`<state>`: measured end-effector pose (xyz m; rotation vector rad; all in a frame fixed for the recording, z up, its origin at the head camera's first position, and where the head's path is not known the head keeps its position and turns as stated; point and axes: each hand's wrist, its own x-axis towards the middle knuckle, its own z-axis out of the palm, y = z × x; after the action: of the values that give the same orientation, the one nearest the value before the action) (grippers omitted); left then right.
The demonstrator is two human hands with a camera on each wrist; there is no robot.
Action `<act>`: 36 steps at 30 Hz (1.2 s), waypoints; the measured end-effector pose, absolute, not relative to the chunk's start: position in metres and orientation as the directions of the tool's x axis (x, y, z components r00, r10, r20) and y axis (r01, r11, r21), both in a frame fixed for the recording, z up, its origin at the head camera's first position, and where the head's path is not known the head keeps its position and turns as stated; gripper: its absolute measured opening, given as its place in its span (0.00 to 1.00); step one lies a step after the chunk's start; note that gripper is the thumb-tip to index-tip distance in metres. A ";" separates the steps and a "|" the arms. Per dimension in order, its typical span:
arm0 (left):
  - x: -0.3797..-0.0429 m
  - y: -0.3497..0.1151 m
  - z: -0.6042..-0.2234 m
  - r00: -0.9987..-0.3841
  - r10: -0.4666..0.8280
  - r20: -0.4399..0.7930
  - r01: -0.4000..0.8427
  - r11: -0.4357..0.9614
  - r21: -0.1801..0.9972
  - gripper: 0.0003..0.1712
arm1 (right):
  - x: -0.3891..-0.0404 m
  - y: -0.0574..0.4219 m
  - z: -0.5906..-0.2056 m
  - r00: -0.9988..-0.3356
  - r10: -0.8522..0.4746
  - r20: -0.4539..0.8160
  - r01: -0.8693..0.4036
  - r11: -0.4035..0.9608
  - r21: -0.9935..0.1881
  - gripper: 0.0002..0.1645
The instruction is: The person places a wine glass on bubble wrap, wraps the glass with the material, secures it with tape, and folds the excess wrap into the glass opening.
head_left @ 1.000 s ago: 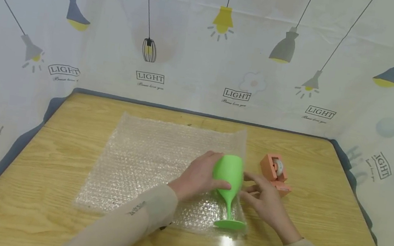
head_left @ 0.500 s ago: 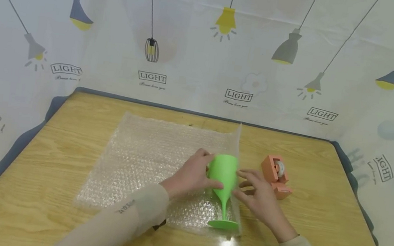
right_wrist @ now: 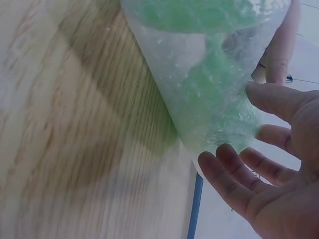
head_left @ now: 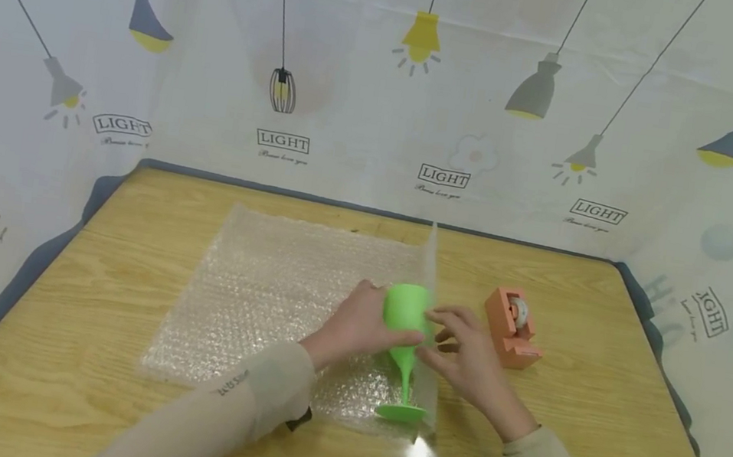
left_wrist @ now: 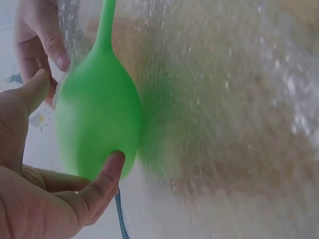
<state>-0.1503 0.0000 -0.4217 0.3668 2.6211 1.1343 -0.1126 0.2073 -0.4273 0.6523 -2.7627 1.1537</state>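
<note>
A bright green plastic wine goblet (head_left: 407, 307) lies on its side on a sheet of bubble wrap (head_left: 275, 286), its foot toward the near edge. Around its bowl my left hand (head_left: 354, 323) curls, with fingers over the bowl in the left wrist view and the thumb along its near side. My right hand (head_left: 468, 358) is at the goblet's right, its loosely bent fingers touching the bubble wrap's raised right edge. In the right wrist view that bubble wrap (right_wrist: 214, 84) stands up against the goblet, which shows green through it.
An orange tape dispenser (head_left: 510, 325) with a roll of tape stands right of my right hand. The wooden table (head_left: 88, 284) is bordered by a white curtain (head_left: 355, 103) printed with lamps.
Both hands and the goblet have shifted a little to the left. The bubble wrap's right edge has come up and leftward with them, against the goblet.
</note>
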 end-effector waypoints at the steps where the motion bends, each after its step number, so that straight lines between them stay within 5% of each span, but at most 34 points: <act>1: -0.149 0.001 -0.421 -0.938 0.317 -0.143 0.111 0.663 0.740 0.41 | -0.113 0.206 -0.427 -0.903 -0.358 0.238 -0.421 0.623 -0.659 0.31; 11: -0.144 0.001 -0.419 -0.958 0.221 -0.181 0.005 0.646 0.763 0.29 | -0.117 0.193 -0.429 -0.893 -0.368 0.259 -0.445 0.633 -0.634 0.33; 23: -0.148 -0.006 -0.423 -0.946 0.269 -0.184 0.007 0.581 0.814 0.24 | -0.122 0.197 -0.434 -0.884 -0.377 0.277 -0.451 0.529 -0.719 0.26; 36: -0.150 -0.014 -0.421 -0.932 0.252 -0.259 -0.064 0.592 0.803 0.27 | -0.128 0.204 -0.433 -0.969 -0.245 0.041 -0.171 0.539 -0.825 0.28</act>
<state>-0.1504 -0.0142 -0.4214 0.1523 2.4775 1.2696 -0.1284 0.2036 -0.4331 0.3826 -2.8246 1.4998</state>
